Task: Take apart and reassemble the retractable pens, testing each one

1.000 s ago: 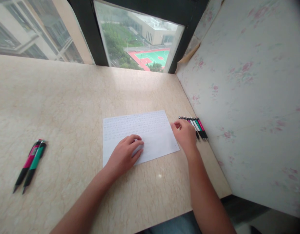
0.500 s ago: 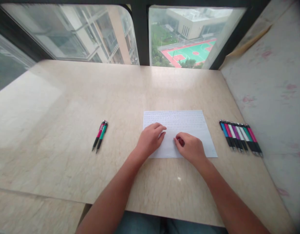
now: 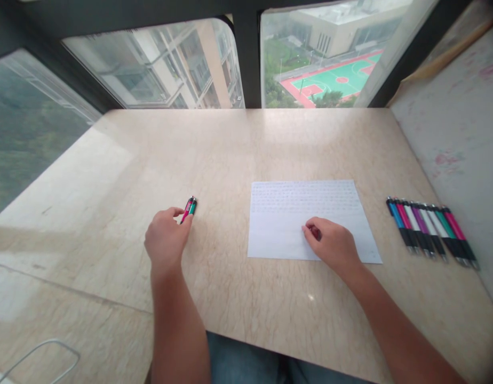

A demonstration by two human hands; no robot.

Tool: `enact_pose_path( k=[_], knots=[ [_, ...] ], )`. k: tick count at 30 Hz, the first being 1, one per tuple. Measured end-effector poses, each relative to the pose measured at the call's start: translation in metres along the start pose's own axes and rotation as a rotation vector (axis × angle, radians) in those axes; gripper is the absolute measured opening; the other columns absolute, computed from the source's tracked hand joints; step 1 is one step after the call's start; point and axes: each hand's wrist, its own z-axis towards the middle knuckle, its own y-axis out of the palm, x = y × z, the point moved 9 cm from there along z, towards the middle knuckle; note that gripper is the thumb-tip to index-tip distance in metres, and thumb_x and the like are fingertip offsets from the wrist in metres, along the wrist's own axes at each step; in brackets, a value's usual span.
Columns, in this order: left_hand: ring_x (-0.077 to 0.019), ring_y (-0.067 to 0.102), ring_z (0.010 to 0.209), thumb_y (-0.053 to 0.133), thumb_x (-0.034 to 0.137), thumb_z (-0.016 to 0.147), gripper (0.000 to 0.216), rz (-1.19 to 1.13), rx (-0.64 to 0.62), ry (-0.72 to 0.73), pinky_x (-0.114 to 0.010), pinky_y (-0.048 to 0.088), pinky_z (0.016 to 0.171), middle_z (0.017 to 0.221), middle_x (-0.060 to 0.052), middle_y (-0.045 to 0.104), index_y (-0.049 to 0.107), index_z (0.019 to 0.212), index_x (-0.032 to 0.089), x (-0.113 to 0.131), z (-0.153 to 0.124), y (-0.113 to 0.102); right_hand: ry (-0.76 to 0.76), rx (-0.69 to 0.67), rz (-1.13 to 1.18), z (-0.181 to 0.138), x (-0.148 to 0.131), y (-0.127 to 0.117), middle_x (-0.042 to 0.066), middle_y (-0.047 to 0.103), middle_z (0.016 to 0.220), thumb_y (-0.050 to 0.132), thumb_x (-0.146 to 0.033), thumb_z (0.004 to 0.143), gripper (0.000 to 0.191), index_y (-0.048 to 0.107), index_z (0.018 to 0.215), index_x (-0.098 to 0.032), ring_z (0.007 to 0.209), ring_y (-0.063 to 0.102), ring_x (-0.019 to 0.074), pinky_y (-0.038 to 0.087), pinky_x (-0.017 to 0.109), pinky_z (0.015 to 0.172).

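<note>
My left hand point(image 3: 165, 241) lies on the marble table point(image 3: 230, 154), fingers curled over a pink and a green pen point(image 3: 189, 207) that lie side by side; only the pens' upper ends show past my thumb. My right hand point(image 3: 333, 245) rests on the lower part of a white sheet of handwritten paper point(image 3: 294, 205), closed on a red pen point(image 3: 315, 232) that is mostly hidden by my fingers. A row of several coloured pens point(image 3: 430, 228) lies to the right of the sheet, apart from both hands.
A wall with flowered paper point(image 3: 462, 117) closes off the table's right side. Windows point(image 3: 158, 69) run along the far edge. A thin white wire loop point(image 3: 38, 349) lies at the lower left. The table's near edge runs just above my lap.
My left hand left the sheet and moved left onto the pink and green pens. My right hand came back from the pen row with a red pen and rests on the sheet. The view swung left.
</note>
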Motion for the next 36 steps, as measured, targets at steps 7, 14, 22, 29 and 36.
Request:
enact_pose_path(
  k=[7,14,22,29,36],
  knots=[
    [-0.0273,0.063,0.067,0.061,0.047,0.079,0.027,-0.009,-0.02,0.13,-0.034,0.042,0.054,0.085,-0.012,0.071,0.072,0.088,0.023,0.003,0.006,0.017,-0.013,0.016,0.008,0.0,0.0,-0.001,0.001,0.067,0.068,0.054,-0.031,0.087,0.016,0.063,0.077,-0.022,0.061,0.059,0.0158,0.032,0.027,0.055],
    [-0.0236,0.064,0.077,0.058,0.033,0.083,0.016,-0.068,-0.039,0.352,-0.033,0.044,0.063,0.09,-0.009,0.069,0.067,0.084,0.021,0.054,-0.008,0.025,0.003,0.005,0.013,0.001,0.0,0.0,0.001,0.069,0.071,0.054,-0.031,0.088,0.016,0.063,0.078,-0.022,0.062,0.06,0.0161,0.032,0.027,0.056],
    [-0.0248,0.064,0.082,0.054,0.031,0.087,0.015,-0.141,-0.108,0.481,-0.034,0.045,0.065,0.099,-0.011,0.066,0.065,0.087,0.02,0.109,-0.041,0.034,0.023,-0.003,0.018,0.001,-0.001,-0.002,0.0,0.068,0.071,0.055,-0.03,0.088,0.015,0.063,0.078,-0.022,0.064,0.06,0.0158,0.032,0.027,0.056],
    [-0.0213,0.064,0.084,0.059,0.03,0.085,0.013,-0.438,-0.08,0.456,-0.034,0.048,0.071,0.098,-0.008,0.068,0.063,0.09,0.019,0.104,-0.036,0.015,0.014,0.009,0.056,0.001,-0.001,-0.001,0.0,0.068,0.072,0.055,-0.029,0.088,0.015,0.064,0.078,-0.022,0.065,0.061,0.0158,0.036,0.027,0.059],
    [-0.0137,0.064,0.075,0.071,0.034,0.079,0.035,-1.469,-0.618,0.269,-0.024,0.047,0.062,0.086,-0.005,0.069,0.063,0.11,0.018,0.171,-0.073,0.031,0.013,0.143,0.491,0.002,-0.003,-0.024,0.001,0.064,0.068,0.051,-0.039,0.093,0.027,0.065,0.081,-0.019,0.059,0.055,0.0135,0.042,0.027,0.06]
  ],
)
